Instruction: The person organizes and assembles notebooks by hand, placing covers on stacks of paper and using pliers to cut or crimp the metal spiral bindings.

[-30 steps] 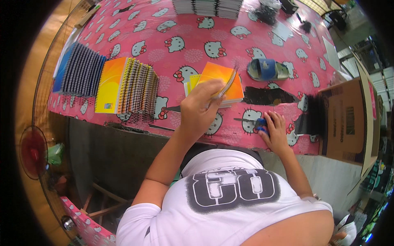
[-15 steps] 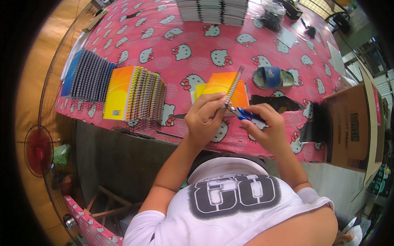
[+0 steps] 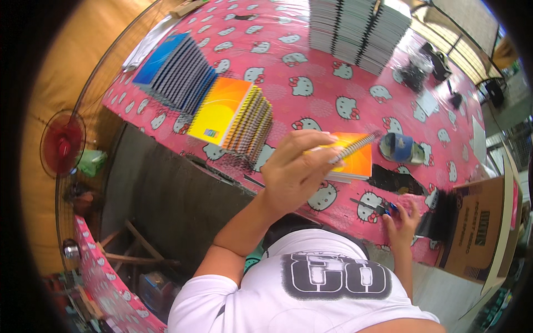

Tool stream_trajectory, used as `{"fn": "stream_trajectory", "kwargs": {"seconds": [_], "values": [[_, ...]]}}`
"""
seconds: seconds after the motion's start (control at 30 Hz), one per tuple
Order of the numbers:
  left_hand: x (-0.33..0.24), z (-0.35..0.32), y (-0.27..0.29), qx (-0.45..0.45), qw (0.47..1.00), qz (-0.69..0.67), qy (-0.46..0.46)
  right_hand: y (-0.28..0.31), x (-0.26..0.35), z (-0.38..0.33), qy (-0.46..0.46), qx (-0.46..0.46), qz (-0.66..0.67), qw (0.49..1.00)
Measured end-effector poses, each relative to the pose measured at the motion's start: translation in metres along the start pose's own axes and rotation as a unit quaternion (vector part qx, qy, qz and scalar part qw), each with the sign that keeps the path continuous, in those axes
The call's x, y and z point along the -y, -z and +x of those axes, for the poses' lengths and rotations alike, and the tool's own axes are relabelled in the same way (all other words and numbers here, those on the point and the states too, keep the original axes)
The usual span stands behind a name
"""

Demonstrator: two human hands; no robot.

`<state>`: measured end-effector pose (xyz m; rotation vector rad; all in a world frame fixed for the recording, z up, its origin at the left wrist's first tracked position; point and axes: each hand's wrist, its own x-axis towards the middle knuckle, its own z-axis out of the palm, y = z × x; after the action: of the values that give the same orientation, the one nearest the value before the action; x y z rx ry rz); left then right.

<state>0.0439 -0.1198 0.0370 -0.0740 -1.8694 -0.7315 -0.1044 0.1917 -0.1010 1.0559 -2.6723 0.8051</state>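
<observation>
My left hand [image 3: 297, 169] is closed on a yellow-and-orange notebook, gripping it near its spiral binding [image 3: 358, 147]. My fingers hide much of its cover. Just beyond it, more notebooks with orange covers [image 3: 362, 162] lie on the pink table. My right hand [image 3: 404, 223] is low at the table's near right, its fingers apart around the blue handles of a plier-like cutting tool [image 3: 391, 208]. That tool rests on the tablecloth, its head pointing left.
A stack of yellow-orange spiral notebooks [image 3: 222, 111] stands at left beside a blue stack [image 3: 173, 72]. Tall piles of bound pages [image 3: 355, 36] stand at the back. A blue slide sandal [image 3: 401, 149] lies right of the notebooks. A cardboard box [image 3: 472, 230] borders the right edge.
My right hand has moved down and right, away from the notebook's binding, and lowered the blue-handled tool to the table. My left hand still holds the notebook. The whole view has turned.
</observation>
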Motion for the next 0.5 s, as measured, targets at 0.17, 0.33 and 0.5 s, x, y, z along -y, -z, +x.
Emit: {"fn": "stream_trajectory", "kwargs": {"seconds": [0.17, 0.33, 0.5], "values": [[-0.026, 0.006, 0.028, 0.108, 0.993, 0.013, 0.044, 0.055, 0.177, 0.102, 0.215, -0.054, 0.188, 0.957], [-0.017, 0.008, 0.08, -0.099, 0.98, 0.171, 0.003, 0.024, 0.265, 0.168, 0.469, 0.017, 0.233, 0.852], [0.073, -0.038, 0.123, -0.405, 0.871, -0.093, 0.26, -0.063, 0.334, 0.227, 0.127, 0.127, 0.625, 0.76]]}}
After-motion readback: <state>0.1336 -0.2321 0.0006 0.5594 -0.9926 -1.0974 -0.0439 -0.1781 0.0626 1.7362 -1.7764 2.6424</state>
